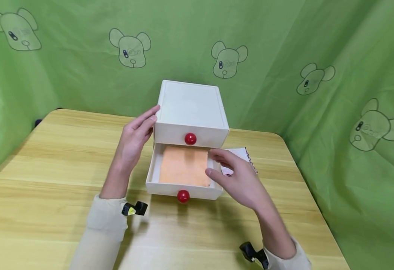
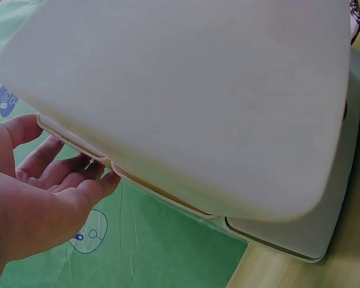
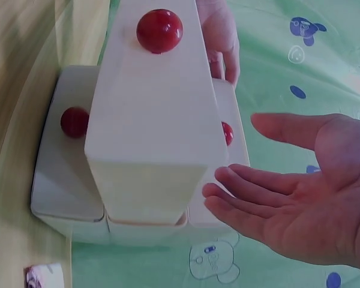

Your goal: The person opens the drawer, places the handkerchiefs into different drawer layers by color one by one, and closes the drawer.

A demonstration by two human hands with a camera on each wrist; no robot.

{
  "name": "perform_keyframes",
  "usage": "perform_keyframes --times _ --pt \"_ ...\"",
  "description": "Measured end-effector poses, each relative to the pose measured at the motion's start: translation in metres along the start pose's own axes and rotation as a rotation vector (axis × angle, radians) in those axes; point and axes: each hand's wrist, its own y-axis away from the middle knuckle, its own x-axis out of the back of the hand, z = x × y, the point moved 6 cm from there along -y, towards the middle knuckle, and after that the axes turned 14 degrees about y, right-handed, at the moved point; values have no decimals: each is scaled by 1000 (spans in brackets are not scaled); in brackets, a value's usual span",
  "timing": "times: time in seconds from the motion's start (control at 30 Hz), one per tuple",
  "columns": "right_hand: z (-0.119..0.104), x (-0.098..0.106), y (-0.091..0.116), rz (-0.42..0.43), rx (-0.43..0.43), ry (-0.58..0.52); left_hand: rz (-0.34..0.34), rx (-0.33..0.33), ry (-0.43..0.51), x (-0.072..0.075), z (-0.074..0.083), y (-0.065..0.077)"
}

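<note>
Wood-grain table carries a white drawer unit toward its far edge, roughly midway between the side edges; middle drawer stands pulled out, a flat orange cloth lying inside. Right hand is at the drawer's right wall, thumb spread from loosely extended fingers, contact unclear; left hand has fingers slightly spread, tips against the unit's left side. White cloth with patterned edging lies right of the drawer, toward the table's far right corner; red knob on drawer front.
</note>
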Motion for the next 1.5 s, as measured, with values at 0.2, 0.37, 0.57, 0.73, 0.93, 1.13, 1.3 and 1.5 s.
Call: perform_keyframes --times 0.2,0.37,0.57,0.73,0.93,1.13,1.3,1.5 --pt "15 0 10 -90 -77 10 -5 -4 -11 -1 1 0" --pt "21 -5 15 -151 -97 25 -10 -5 -11 -1 2 1" --pt "23 -14 19 -179 -77 -4 -14 -1 -6 -2 2 2" --pt "25 -17 21 -195 -80 -48 -16 -1 5 -1 0 0" --pt "32 -18 26 -227 -139 -44 -19 2 5 0 -1 -1" --pt "35 -21 27 -219 -115 -166 -7 -8 -1 0 0 0" --pt "38 -25 28 -207 -115 -248 -7 -6 -12 -1 1 2" --pt "41 -24 25 -170 -132 -210 -8 -3 -19 -1 0 1"
